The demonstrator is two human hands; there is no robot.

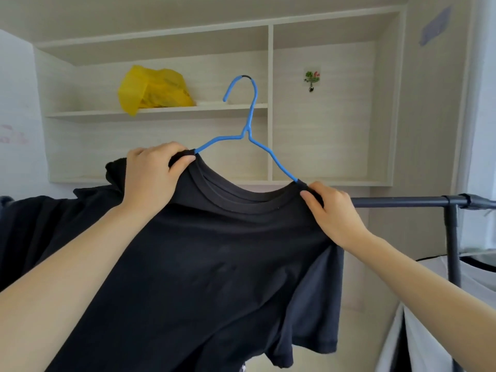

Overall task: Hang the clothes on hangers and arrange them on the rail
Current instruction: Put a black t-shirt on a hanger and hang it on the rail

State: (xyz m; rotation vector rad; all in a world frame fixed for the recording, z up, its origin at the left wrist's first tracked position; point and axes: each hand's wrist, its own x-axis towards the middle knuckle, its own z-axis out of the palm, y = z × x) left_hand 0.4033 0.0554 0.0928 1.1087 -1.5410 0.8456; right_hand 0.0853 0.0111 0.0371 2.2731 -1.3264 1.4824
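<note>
Black T-shirt (214, 264) on its blue hanger (251, 124) we hold in front of the grey rail (402, 202), left grip (150, 178) and right grip (335, 213) clamping its shoulders.

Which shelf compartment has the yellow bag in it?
The upper left compartment: the yellow bag sits on its shelf board. The tall right compartment holds only a small wall hook; the lower left one looks bare.

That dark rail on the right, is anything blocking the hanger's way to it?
Nothing visible: the blue wire hanger carrying the black T-shirt is held above the dark metal rail, whose right stretch is bare.
</note>
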